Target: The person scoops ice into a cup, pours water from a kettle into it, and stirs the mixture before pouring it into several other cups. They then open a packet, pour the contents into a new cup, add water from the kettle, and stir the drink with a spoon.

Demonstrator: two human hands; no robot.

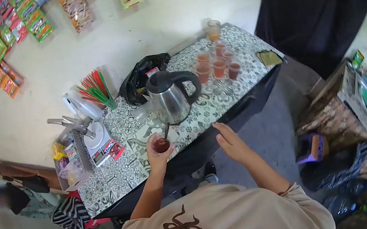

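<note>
My left hand (pixel 158 156) is wrapped round a clear plastic cup (pixel 160 144) of dark red liquid, at the front edge of the table. A spoon (pixel 166 131) leans in the cup, its handle sticking up. Off to the right, my right hand (pixel 230 139) hangs in the air past the table edge, fingers stretched out and holding nothing. Behind the cup stands a steel electric kettle (pixel 170 98) with a black lid and handle. An opened-looking red sachet (pixel 113 149) lies to the left, beside a white kitchen scale (pixel 99 141).
Several filled cups (pixel 219 68) and a glass jar (pixel 214 30) stand on the patterned table (pixel 221 106) at the right. Behind the kettle sits a black plastic bag (pixel 140 75). Red and green straws (pixel 99 88) and a basket of packets (pixel 70 165) are at the left. A person (pixel 19 198) is farther left.
</note>
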